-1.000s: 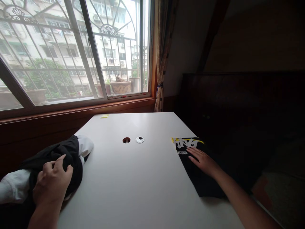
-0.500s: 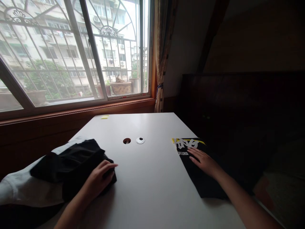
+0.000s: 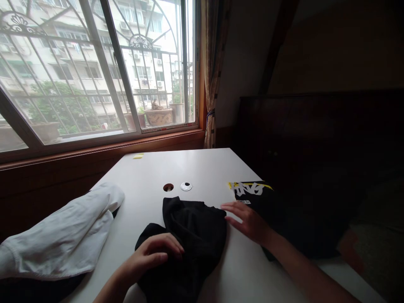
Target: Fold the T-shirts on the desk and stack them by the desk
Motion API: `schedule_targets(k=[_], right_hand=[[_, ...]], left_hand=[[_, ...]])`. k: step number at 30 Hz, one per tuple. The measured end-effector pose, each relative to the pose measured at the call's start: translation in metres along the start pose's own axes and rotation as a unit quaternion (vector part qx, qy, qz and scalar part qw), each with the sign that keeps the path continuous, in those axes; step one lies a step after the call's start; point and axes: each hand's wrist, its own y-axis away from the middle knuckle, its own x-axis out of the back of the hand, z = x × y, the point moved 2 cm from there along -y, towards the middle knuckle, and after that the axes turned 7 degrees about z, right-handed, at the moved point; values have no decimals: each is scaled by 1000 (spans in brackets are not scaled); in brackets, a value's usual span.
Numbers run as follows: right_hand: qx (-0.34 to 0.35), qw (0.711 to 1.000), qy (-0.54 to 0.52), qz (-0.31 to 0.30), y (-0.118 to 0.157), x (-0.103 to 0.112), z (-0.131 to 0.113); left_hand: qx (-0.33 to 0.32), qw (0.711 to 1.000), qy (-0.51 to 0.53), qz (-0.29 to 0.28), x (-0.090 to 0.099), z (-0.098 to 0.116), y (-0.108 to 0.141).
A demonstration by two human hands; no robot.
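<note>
A crumpled black cloth (image 3: 198, 227) lies in the middle of the white table. On its left part rests my left hand (image 3: 158, 252), fingers bent loosely and apart, thumb toward the fingertips. Close to the cloth's right edge is my right hand (image 3: 248, 221), its fingers spread; whether the fingertips touch the cloth is unclear. Partly behind my right forearm lies a folded black cloth with white lettering and a yellow stripe (image 3: 252, 189), at the table's right side. A white cloth (image 3: 66, 235) is spread over the left edge, with dark fabric beneath it.
The white table (image 3: 176, 164) has a round hole (image 3: 168, 187) and a round metallic piece (image 3: 186, 186) beside it. A yellow paper (image 3: 138, 155) lies at the far left corner. Beyond are a barred window and a tied curtain (image 3: 211, 105). Dark furniture stands on the right.
The black cloth has moved from the pile on the left to the table's middle, together with my left hand, uncovering the white cloth. My right hand has shifted left, off the lettered cloth.
</note>
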Motion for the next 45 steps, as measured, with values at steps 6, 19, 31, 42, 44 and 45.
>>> schedule_targets(k=[6,19,31,42,44,45], right_hand=[[-82,984,-94,-129,-17,-69,-99],[-222,942,-249,-46,-14,-29,-61],[-475,774,-273,317,18,37,57],[-410,828,-233,302,20,18,66],[-392,852,-173,300,20,16,70],[-368,868,-119,312,20,17,69]], left_hand=[[-45,919,-342,192,33,-25,-5],[21,880,-472,33,36,-21,10],[-86,815,-551,154,58,-7,22],[21,799,-461,386,110,-19,31],[17,825,-436,359,99,-26,23],[12,840,-420,343,92,-30,19]])
